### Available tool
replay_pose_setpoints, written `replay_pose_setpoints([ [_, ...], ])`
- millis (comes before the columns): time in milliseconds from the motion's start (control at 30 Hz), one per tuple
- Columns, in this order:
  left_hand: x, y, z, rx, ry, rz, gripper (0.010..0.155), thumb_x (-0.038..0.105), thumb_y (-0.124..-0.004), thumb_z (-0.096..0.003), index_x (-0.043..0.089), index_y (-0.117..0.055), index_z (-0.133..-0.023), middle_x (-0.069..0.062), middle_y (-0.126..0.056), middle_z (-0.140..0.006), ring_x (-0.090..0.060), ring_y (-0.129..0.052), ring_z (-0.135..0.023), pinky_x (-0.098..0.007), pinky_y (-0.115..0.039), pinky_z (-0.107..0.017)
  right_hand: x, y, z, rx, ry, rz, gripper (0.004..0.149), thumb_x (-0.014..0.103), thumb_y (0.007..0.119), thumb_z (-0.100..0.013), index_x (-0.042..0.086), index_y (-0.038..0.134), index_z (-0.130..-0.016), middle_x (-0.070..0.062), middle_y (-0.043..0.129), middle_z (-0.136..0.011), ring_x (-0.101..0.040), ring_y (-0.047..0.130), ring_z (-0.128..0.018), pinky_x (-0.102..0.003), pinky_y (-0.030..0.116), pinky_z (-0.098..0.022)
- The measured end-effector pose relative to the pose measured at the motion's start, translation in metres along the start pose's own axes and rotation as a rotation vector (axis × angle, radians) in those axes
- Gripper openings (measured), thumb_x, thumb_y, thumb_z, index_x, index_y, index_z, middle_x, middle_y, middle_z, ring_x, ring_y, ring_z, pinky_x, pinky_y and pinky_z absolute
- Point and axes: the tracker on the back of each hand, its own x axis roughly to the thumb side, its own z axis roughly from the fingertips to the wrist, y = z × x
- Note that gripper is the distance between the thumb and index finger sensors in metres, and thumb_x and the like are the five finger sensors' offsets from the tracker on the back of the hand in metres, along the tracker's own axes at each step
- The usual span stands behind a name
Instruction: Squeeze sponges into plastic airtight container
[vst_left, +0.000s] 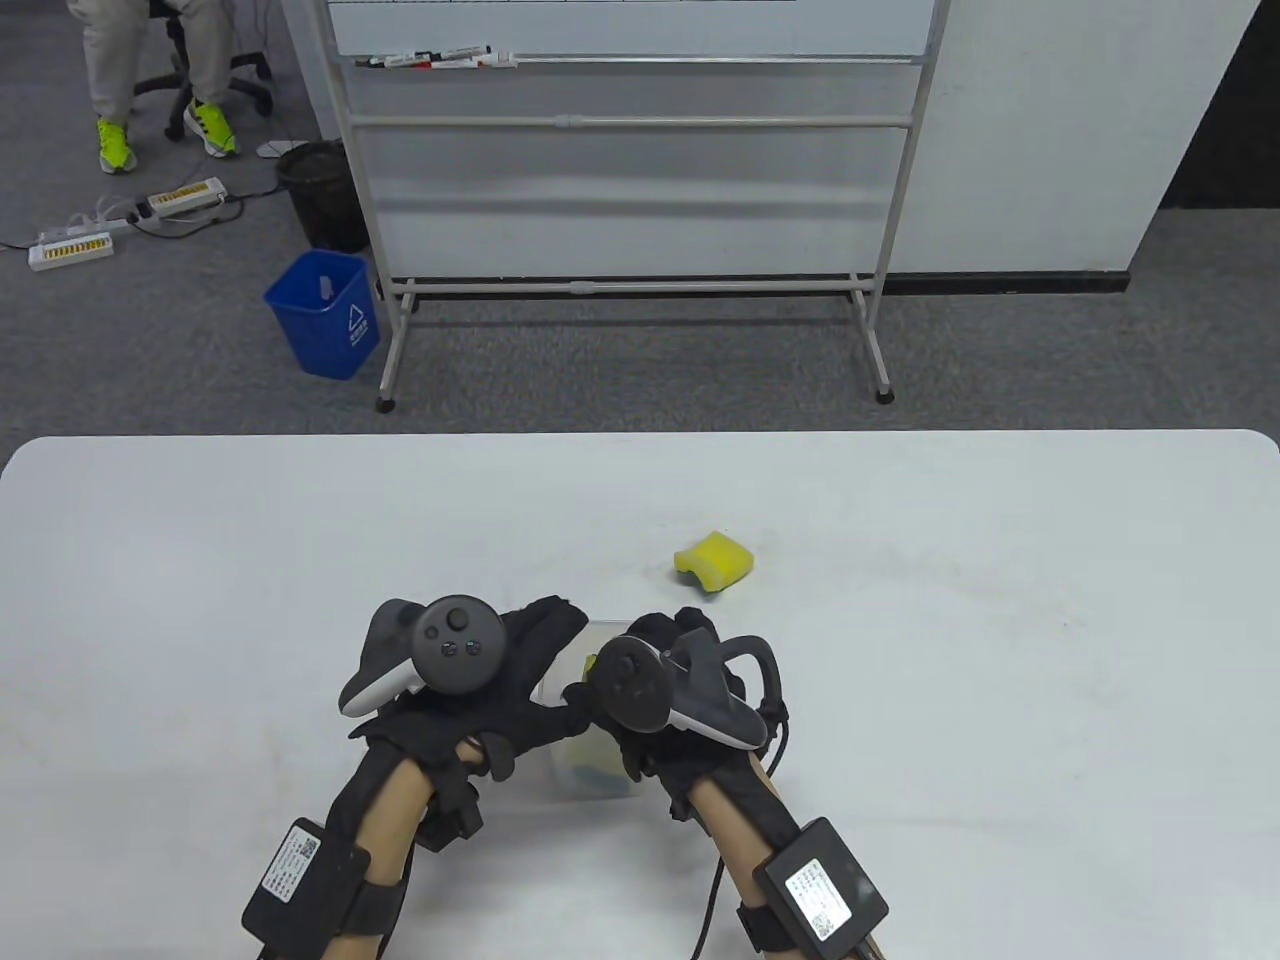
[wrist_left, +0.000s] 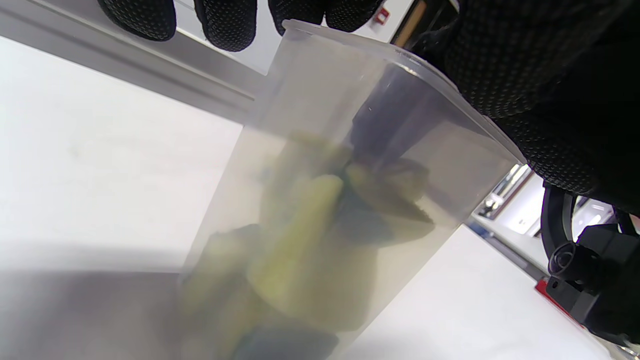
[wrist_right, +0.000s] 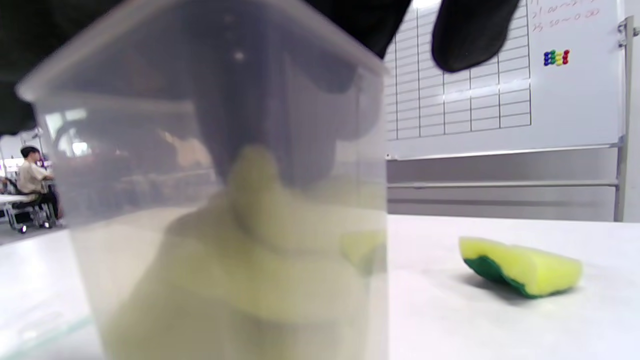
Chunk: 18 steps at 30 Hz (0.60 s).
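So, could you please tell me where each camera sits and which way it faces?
Table view: above the near edge, looking down and forward across the table; shows left hand, right hand, both forearms.
Left wrist view: low beside the container, tilted, looking up its wall; gloved fingers along the top.
Right wrist view: at tabletop height, facing the whiteboard; glove at top.
Shared: the container appears in all three; the loose sponge in table and right wrist views.

Office or lab workroom, grey carpet floor, rolling whiteboard (vst_left: 640, 150) with markers (vst_left: 437, 60) on its ledge, blue bin (vst_left: 324, 313), power strips (vst_left: 70, 249), seated person (vst_left: 160, 70) on swivel chair, white table (vst_left: 300, 520)
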Motion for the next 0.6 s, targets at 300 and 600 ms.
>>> replay_pose_setpoints([
  [300,0.0,0.0,0.0,-0.001,0.006,-0.002,0.093,0.062,-0.081,-0.0426,0.025,-0.034,-0.113,-0.009,-0.033,-0.125,-0.044,-0.044,-0.113,-0.068,-0.049,-0.078,-0.006,0.011,-0.005,0.201,0.027,-0.07,0.078,0.06,0.043,-0.046,0.02,0.106,-0.07,0.007,0.078,-0.107,-0.016,0.052,-0.101,-0.067,0.035,-0.078],
  [600,0.0,-0.001,0.0,-0.002,0.005,0.005,0.092,0.062,-0.081,-0.0434,0.024,-0.034,-0.113,-0.008,-0.033,-0.125,-0.043,-0.044,-0.113,-0.068,-0.049,-0.078,-0.014,0.009,-0.005,0.2,0.015,-0.222,0.071,0.058,0.055,-0.05,0.013,0.108,-0.064,0.006,0.08,-0.105,-0.018,0.053,-0.101,-0.066,0.036,-0.077],
])
